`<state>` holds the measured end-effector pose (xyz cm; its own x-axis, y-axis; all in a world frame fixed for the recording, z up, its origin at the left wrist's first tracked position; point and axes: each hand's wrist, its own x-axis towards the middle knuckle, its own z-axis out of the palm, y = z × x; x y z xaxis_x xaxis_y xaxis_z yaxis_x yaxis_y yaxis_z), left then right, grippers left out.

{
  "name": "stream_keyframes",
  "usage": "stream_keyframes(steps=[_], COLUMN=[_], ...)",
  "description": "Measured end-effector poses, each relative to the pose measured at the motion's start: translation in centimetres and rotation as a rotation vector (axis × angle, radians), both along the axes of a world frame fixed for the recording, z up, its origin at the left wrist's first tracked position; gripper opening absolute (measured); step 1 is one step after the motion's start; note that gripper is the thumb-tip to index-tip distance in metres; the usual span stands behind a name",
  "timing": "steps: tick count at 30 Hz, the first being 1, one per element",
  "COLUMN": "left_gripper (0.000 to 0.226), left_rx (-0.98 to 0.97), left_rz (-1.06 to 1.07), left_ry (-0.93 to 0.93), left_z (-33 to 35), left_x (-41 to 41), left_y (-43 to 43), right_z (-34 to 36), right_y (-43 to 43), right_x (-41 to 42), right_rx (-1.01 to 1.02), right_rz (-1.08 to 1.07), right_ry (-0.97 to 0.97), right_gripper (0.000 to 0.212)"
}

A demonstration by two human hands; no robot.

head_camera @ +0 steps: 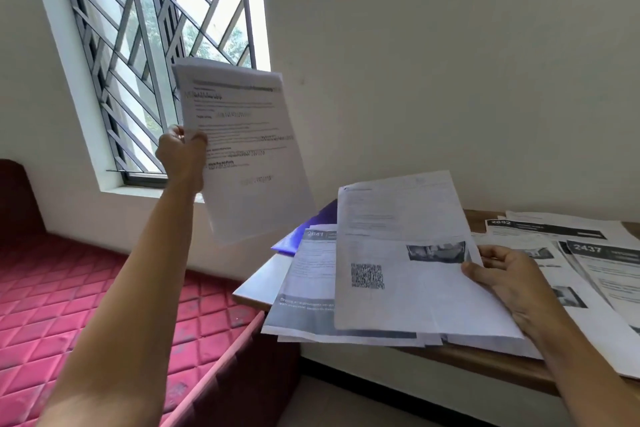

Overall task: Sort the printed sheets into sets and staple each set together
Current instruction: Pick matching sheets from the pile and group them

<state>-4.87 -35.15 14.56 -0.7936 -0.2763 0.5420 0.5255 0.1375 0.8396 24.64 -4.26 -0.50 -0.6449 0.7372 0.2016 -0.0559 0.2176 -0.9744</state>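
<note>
Sheets (242, 149) pinched by the left hand (181, 152) are raised at left, likely to read and class them, while the right hand (509, 281) grips the fanned stack (398, 288) over the table (485, 366) edge, to hold unsorted ones together.

Likely a bedroom at home: red quilted mattress (104, 305) near left, grilled window (156, 45) far left, plain white wall (450, 62), wooden tabletop (485, 367) at right strewn with printed sheets (602, 274).
</note>
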Motion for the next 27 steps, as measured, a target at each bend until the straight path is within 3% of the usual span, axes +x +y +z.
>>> stream_keyframes(steps=[4, 5, 8, 10, 12, 15, 16, 23, 27], left_gripper=[0.029, 0.025, 0.010, 0.015, 0.016, 0.017, 0.017, 0.013, 0.012], left_rx=[0.091, 0.098, 0.081, 0.052, 0.049, 0.052, 0.056, 0.096, 0.101], left_rz=[-0.164, -0.240, -0.455, -0.537, -0.612, -0.690, -0.705, -0.737, -0.769], left_ry=[-0.108, -0.162, -0.270, -0.334, -0.399, -0.440, -0.446, -0.494, -0.545], left_z=[0.5, 0.1, -2.1, -4.0, -5.8, -7.9, -8.2, -6.7, -6.3], left_x=[-0.7, -0.8, -0.3, 0.8, 1.6, 1.8, 1.7, -0.5, -1.1], left_y=[1.0, 1.4, 3.6, 5.5, 6.9, 7.9, 8.1, 6.4, 6.4], right_z=[0.5, 0.6, 0.9, 0.9, 1.1, 1.4, 1.5, 4.6, 5.7], right_y=[0.9, 1.1, 1.7, 2.4, 3.0, 4.4, 5.1, 9.1, 9.9], right_x=[0.6, 0.9, 1.5, 1.8, 2.2, 2.9, 3.1, 2.9, 1.7], right_rx=[-0.077, -0.081, -0.078, -0.089, -0.079, -0.103, -0.095, 0.092, 0.146], right_rz=[0.014, 0.027, 0.027, 0.039, 0.012, -0.039, -0.078, -0.254, -0.243], right_ry=[0.154, 0.187, 0.228, 0.255, 0.250, 0.252, 0.246, 0.163, 0.145], right_gripper=[0.025, 0.033, 0.090, 0.100, 0.087, 0.025, 0.019, 0.018, 0.020])
